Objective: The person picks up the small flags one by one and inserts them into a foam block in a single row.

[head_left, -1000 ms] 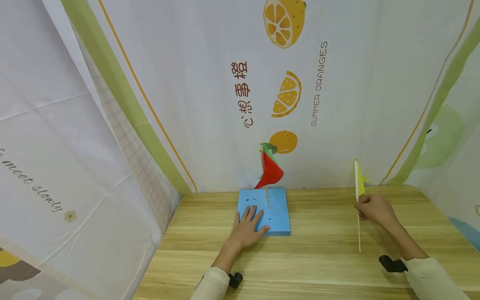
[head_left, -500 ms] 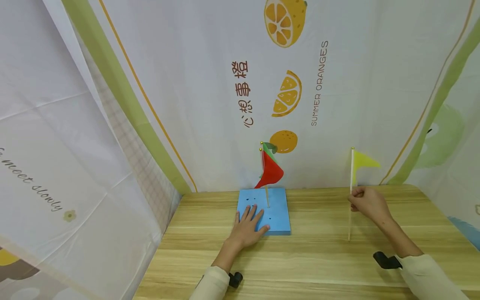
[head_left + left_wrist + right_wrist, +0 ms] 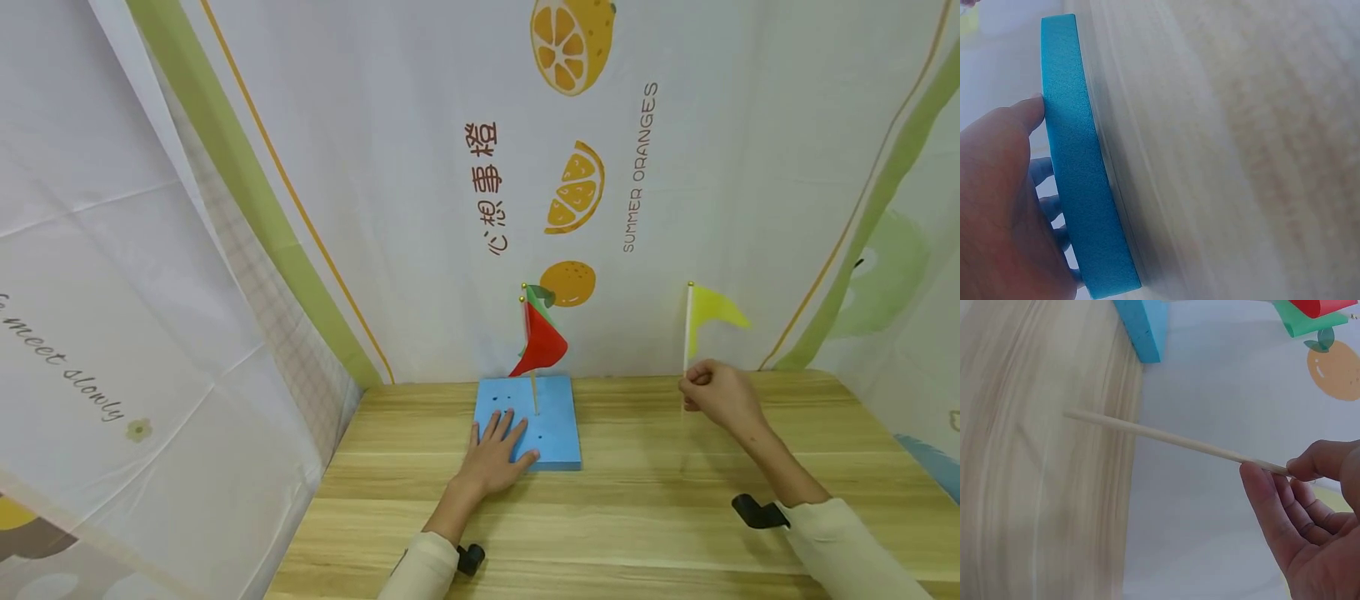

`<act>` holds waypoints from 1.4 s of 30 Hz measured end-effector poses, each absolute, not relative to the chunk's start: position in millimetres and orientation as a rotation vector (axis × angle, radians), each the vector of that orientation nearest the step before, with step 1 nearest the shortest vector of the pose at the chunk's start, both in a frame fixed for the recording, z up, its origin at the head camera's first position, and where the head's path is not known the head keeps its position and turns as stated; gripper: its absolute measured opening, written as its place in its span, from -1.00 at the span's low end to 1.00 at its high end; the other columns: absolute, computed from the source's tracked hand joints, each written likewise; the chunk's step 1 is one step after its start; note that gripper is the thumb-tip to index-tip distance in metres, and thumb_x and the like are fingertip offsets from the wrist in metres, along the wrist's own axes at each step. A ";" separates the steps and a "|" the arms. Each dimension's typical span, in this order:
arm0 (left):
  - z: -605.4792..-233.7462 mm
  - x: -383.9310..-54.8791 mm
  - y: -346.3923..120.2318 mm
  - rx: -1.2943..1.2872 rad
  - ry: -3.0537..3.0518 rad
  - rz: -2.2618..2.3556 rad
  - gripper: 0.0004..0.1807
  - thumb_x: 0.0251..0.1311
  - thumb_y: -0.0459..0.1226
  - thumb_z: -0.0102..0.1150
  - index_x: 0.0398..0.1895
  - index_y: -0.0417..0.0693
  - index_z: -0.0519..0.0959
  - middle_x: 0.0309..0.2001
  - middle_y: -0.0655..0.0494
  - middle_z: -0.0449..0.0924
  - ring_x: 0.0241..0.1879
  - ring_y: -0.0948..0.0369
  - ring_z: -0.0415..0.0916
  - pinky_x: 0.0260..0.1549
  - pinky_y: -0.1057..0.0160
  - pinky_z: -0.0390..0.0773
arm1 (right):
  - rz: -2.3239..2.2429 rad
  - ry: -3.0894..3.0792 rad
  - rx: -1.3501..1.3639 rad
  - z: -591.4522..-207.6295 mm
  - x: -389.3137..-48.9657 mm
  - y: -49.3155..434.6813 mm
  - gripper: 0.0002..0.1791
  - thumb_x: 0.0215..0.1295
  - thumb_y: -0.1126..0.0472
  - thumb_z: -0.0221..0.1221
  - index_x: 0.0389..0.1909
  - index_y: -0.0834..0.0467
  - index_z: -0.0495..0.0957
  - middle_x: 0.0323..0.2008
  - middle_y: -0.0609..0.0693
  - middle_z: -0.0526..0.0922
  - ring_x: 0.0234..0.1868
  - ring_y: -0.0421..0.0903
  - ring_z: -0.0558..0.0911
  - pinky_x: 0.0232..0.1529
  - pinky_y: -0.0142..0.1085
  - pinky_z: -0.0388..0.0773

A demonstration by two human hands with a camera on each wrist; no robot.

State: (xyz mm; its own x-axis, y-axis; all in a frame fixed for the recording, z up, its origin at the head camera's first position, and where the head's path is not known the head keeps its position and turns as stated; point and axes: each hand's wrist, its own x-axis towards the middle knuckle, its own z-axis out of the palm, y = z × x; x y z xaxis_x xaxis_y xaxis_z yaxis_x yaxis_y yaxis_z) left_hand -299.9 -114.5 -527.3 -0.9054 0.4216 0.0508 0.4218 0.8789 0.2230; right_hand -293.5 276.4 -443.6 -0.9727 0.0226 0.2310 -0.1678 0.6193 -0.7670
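Observation:
My right hand point(image 3: 723, 396) pinches the wooden stick of a small yellow flag point(image 3: 712, 312) between thumb and fingers, holding it nearly upright over the right part of the table. In the right wrist view the bare lower stick point(image 3: 1166, 437) juts out beyond the fingertips. My left hand point(image 3: 495, 465) lies with spread fingers on a light blue foam block point(image 3: 558, 446), whose top has several small holes. In the left wrist view the block's side point(image 3: 1082, 156) shows, thumb at its edge. A red flag point(image 3: 543, 342) stands in the block, and a green flag point(image 3: 538, 296) shows partly behind it.
The wooden table point(image 3: 630, 517) reaches back to a white curtain point(image 3: 405, 208) printed with oranges. Another cloth point(image 3: 187, 292) hangs on the left. Black camera mounts point(image 3: 757, 512) sit at both wrists, near the sleeves.
My right hand has moved left and upward with the yellow flag, which has swung round so its cloth spreads to the right. The left hand and block stay in place.

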 end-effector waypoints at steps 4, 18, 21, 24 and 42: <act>-528.3 -299.5 -114.1 -0.675 -3.060 -0.370 -0.22 0.38 0.30 -0.25 0.56 0.19 0.08 0.59 0.03 -0.10 0.58 -0.06 -0.21 0.45 -0.32 -0.18 | 1.284 -2.575 0.141 -441.4 -297.5 267.5 -0.68 0.40 0.14 0.11 -0.10 0.37 0.51 -0.27 0.25 0.64 -0.39 0.04 0.76 -0.43 -0.38 0.68; -529.6 -300.4 -113.8 -0.657 -3.068 -0.378 -0.21 0.37 0.33 -0.28 0.56 0.22 0.06 0.60 0.06 -0.13 0.59 -0.03 -0.24 0.46 -0.31 -0.20 | 1.326 -2.512 0.180 -428.0 -307.0 235.2 -0.76 0.39 0.16 0.12 -0.13 0.29 0.52 -0.26 0.21 0.63 -0.35 0.06 0.75 -0.42 -0.40 0.68; -528.3 -298.8 -113.3 -0.663 -3.057 -0.393 -0.21 0.37 0.32 -0.26 0.56 0.20 0.08 0.59 0.03 -0.10 0.58 -0.05 -0.22 0.45 -0.32 -0.19 | 1.332 -2.500 0.191 -425.3 -308.4 228.5 -0.78 0.38 0.19 0.12 -0.14 0.29 0.53 -0.27 0.21 0.63 -0.37 0.04 0.74 -0.43 -0.41 0.68; -527.2 -297.9 -112.5 -0.668 -3.051 -0.395 -0.21 0.37 0.31 -0.25 0.55 0.18 0.09 0.59 0.02 -0.09 0.58 -0.07 -0.21 0.44 -0.33 -0.18 | 1.345 -2.497 0.197 -422.7 -309.4 222.4 -0.79 0.37 0.20 0.12 -0.15 0.29 0.53 -0.27 0.21 0.62 -0.35 0.09 0.74 -0.42 -0.42 0.68; -526.6 -297.3 -112.3 -0.660 -3.055 -0.358 -0.21 0.36 0.31 -0.25 0.55 0.18 0.09 0.59 0.02 -0.08 0.58 -0.07 -0.18 0.44 -0.33 -0.16 | 1.346 -2.451 0.321 -411.0 -312.7 186.6 -0.89 0.31 0.27 0.17 -0.27 0.26 0.53 -0.36 0.17 0.66 -0.43 -0.02 0.73 -0.47 -0.40 0.67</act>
